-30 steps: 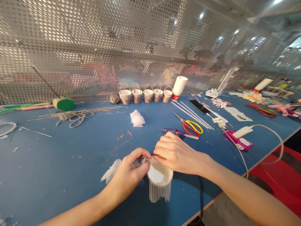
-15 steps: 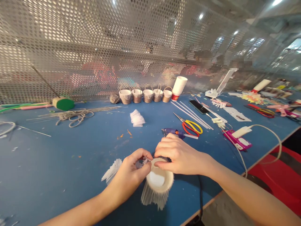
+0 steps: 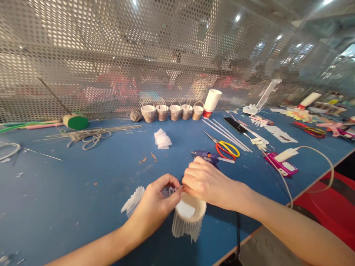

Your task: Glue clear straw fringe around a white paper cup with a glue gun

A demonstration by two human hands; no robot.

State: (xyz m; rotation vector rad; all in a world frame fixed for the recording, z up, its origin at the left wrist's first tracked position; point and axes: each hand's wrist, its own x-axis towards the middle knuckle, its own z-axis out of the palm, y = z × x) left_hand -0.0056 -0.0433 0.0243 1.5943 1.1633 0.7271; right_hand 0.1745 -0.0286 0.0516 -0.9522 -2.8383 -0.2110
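A white paper cup (image 3: 196, 212) sits below my hands, mouth up, with a translucent pleated strip (image 3: 187, 229) fringing its near side. My left hand (image 3: 158, 199) is closed in a pinch on a bunched part of this strip, at the cup's far left rim. Fingers curled, my right hand (image 3: 206, 181) pinches the strip's thin edge close to the left fingertips, above the far rim. Its fingers hide that side of the cup. Left of my left hand lies another pleated white piece (image 3: 133, 201). A blue glue gun (image 3: 205, 156) rests just beyond my right hand.
Red-and-yellow-handled pliers (image 3: 226, 149), white glue sticks (image 3: 227, 135) and a phone (image 3: 235, 125) lie to the right. Small cup baskets (image 3: 175, 112) and stacked paper cups (image 3: 212, 103) line the mesh panel. A pleated stack (image 3: 162, 139) lies mid-table; a power strip (image 3: 281, 164) is right.
My right thumb has come out of the cup's mouth to the far rim, pinching beside my left fingertips. The cup and its fringe have shifted slightly right in view.
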